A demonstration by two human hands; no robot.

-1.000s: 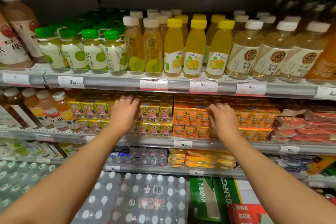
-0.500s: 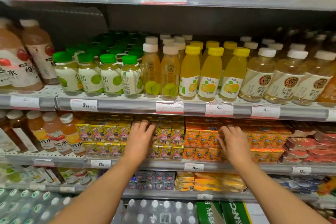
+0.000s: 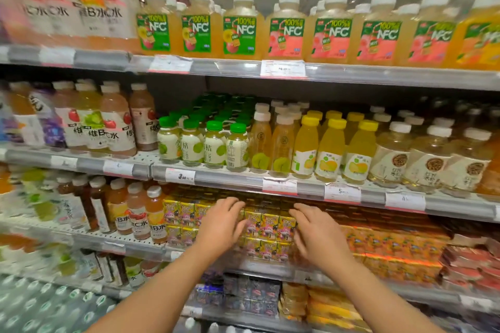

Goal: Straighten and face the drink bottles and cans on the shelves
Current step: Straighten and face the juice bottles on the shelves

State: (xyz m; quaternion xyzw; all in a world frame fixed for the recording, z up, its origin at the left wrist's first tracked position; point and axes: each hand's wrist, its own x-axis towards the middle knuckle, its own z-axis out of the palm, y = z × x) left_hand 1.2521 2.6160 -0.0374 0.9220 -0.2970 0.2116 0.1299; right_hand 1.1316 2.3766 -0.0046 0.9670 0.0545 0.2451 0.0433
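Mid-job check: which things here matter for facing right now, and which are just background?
In play:
left hand
right hand
yellow juice cartons between the hands
green-capped bottles
yellow-capped bottles

Background:
price tags
water packs

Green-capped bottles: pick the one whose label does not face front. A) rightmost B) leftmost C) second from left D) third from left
A: the rightmost green-capped bottle shows small print and a barcode, while the other three green-capped bottles show front graphics.
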